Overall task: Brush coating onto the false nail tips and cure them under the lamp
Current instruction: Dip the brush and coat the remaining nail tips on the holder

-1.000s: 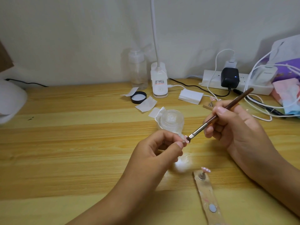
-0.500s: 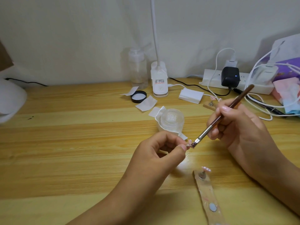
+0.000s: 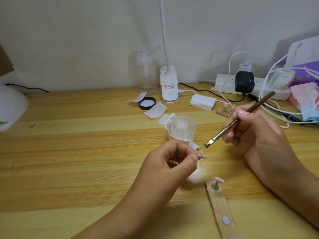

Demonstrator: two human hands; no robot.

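Running off the left edge at nine o'clock, the lamp (image 3: 10, 107) shows only part of its white shell, and its opening is out of sight; the gooseneck light (image 3: 169, 88) at twelve o'clock loses its head past the top edge; the wooden strip (image 3: 221, 209) at five o'clock runs out of the bottom edge, with one pink tip (image 3: 218, 179) on a peg at its far end. The clear jar (image 3: 183, 128) in mid-desk is wrapped in white paper, and what it holds is hard to make out; a second small holder (image 3: 226, 110) with pale tips lies partly behind the right hand (image 3: 255, 133). The left hand (image 3: 165, 161) is curled, thumb and forefinger pinching the small mount of the nail tip (image 3: 254, 155); the mount is mostly hidden by the fingers, and only the pink tip stands clear at three o'clock of that hand, above the desk (image 3: 69, 152). The right hand grasps the brush (image 3: 222, 132) like a pen, its handle pointing to one o'clock and its bristles to seven o'clock; the bristle end hangs just beside the nail tip, at about one o'clock of it, with a narrow gap between them. The jar sits at twelve o'clock of the left hand, near it but apart; the lamp is well apart from both hands.
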